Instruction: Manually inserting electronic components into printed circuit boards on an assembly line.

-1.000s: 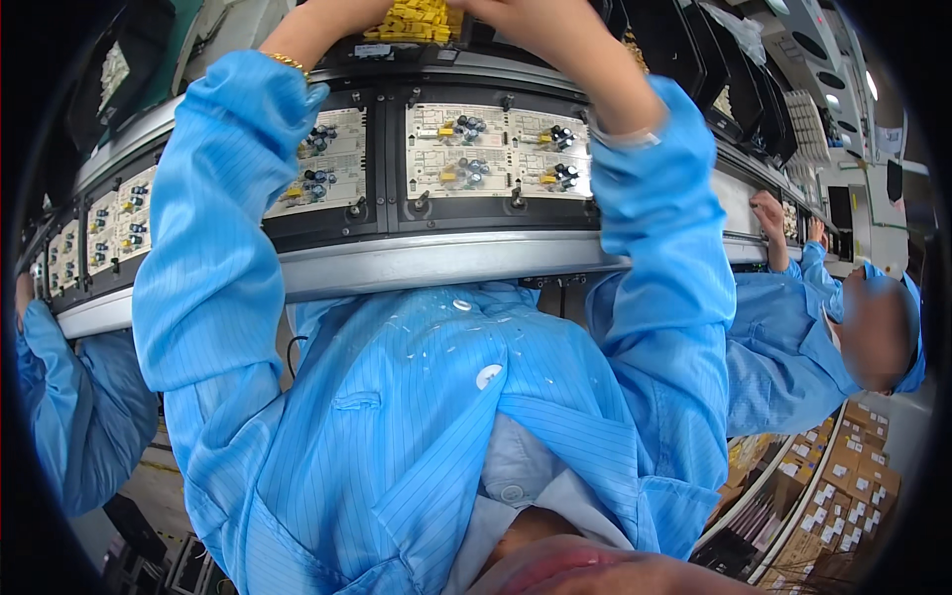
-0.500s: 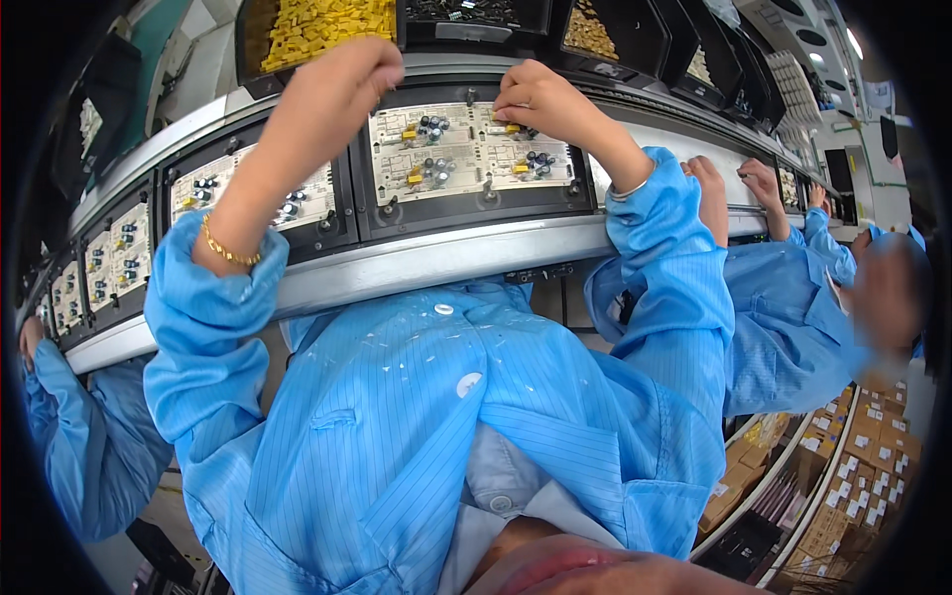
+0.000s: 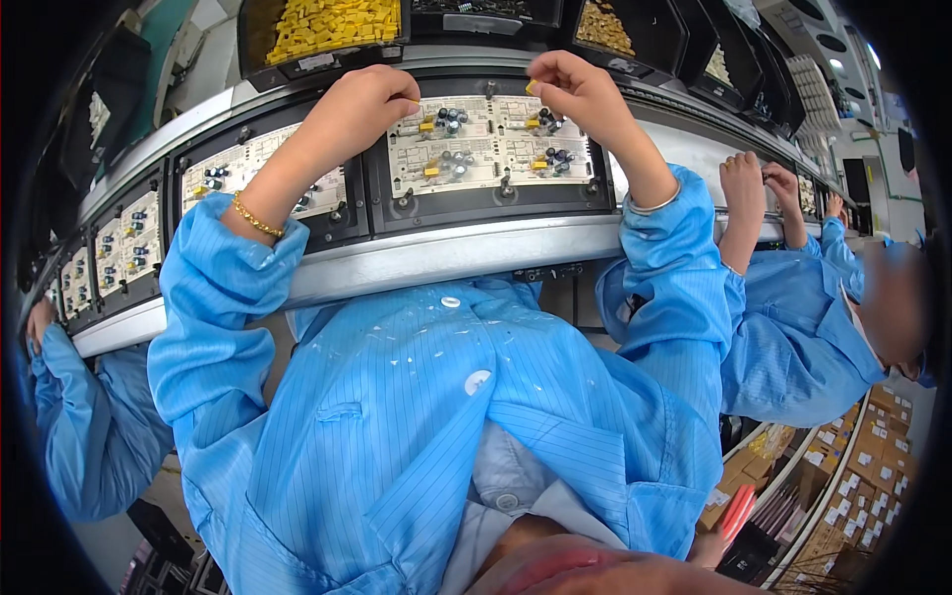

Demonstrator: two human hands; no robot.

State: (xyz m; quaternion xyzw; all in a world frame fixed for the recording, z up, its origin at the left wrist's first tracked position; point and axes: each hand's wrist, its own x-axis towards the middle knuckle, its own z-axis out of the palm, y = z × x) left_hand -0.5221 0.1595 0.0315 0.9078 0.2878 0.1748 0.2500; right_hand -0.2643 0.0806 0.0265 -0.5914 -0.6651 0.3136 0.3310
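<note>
A pale circuit board panel, divided into sections, lies in a black carrier in front of me. Round dark capacitors and yellow block-shaped parts stand on it. My right hand is raised over the panel's far right portion, thumb and fingers pinching a small yellow box-shaped capacitor. At the panel's far left corner, my left hand has its fingers drawn together; what they hold, if anything, is too small to make out.
Behind the carrier stand black bins, one with yellow parts, another with tan parts. More boards in carriers line the rail to the left. A co-worker's hands are at the right.
My left hand has come down from near the yellow-parts bin to the panel's corner. My right hand has lifted slightly off the board, and a yellow capacitor now shows at its fingertips.
</note>
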